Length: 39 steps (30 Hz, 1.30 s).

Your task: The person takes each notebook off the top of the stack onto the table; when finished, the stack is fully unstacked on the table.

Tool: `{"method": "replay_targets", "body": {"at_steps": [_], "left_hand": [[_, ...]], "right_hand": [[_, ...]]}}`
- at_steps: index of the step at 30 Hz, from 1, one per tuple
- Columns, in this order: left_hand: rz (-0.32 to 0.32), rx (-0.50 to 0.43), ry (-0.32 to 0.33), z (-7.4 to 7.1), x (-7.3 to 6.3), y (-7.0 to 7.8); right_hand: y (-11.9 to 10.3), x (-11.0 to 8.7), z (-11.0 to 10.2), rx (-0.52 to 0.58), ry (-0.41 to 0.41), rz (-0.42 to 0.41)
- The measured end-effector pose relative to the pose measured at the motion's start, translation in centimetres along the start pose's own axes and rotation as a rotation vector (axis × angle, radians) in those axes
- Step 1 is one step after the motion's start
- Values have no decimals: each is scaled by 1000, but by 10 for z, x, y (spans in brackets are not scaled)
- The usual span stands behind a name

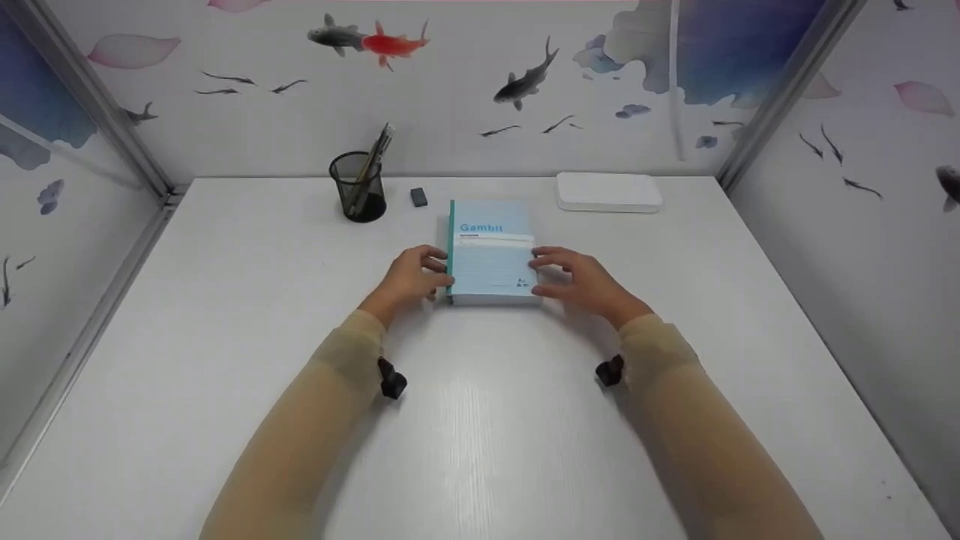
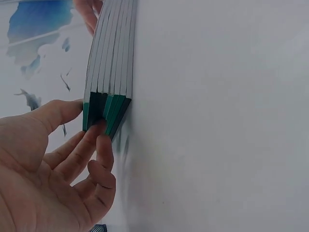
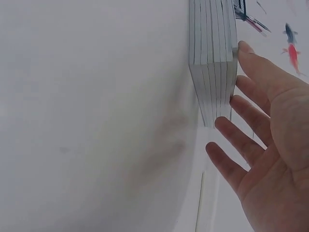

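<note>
A stack of light-blue notebooks point(image 1: 491, 262) with green spines lies flat on the white table, the top cover printed "Gambit". At the spine side, my left hand point(image 1: 416, 274) pinches the top notebook point(image 2: 87, 115): the thumb is on its cover edge and fingertips reach into a gap below its spine. Lower spines point(image 2: 116, 113) fan out under that gap. On the opposite side, my right hand point(image 1: 581, 281) touches the page edges with thumb and fingertips, its fingers fairly straight and spread in the right wrist view. Its ring and little fingers stand apart from the stack.
A black mesh pen holder point(image 1: 358, 187) with pens stands at the back left, a small dark eraser-like block point(image 1: 418, 197) beside it. A white flat case point(image 1: 609, 193) lies at the back right. Printed panels point(image 1: 450, 142) wall the table on three sides.
</note>
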<state>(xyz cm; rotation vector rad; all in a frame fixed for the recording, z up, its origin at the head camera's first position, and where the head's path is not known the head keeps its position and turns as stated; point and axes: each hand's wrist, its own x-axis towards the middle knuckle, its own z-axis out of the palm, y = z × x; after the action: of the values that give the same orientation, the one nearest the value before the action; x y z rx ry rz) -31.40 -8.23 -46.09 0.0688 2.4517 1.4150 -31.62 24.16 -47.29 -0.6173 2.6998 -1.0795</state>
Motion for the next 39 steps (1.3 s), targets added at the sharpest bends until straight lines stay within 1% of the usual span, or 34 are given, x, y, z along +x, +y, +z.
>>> {"method": "replay_targets", "body": {"at_steps": [5, 8, 11, 14, 17, 20, 25, 29, 33, 39], "left_hand": [[-51, -69, 27, -1, -3, 1], [-96, -107, 36, -3, -5, 1], [-126, -150, 26, -3, -4, 1], [-141, -200, 15, -3, -3, 1], [-147, -251, 4, -4, -2, 1], [-148, -301, -19, -4, 0, 1], [-125, -373, -59, -6, 0, -3], [-101, -412, -74, -8, -2, -6], [-92, -456, -86, -11, -4, -10], [-115, -472, -103, -18, -7, -16]], "right_hand": [[3, -3, -3, 0, -11, -8], [3, -3, -3, -4, -21, 0], [3, -3, -2, -28, -30, 16], [1, -3, -2, -45, -37, 28], [-2, -3, -3, -49, -42, 40], [-2, -4, -4, -58, -46, 54], [-2, -1, -4, -86, -48, 21], [-2, -1, -3, -94, -47, 5], [-3, -1, -3, -84, -46, 14], [-2, -1, -2, -105, -46, 28]]}}
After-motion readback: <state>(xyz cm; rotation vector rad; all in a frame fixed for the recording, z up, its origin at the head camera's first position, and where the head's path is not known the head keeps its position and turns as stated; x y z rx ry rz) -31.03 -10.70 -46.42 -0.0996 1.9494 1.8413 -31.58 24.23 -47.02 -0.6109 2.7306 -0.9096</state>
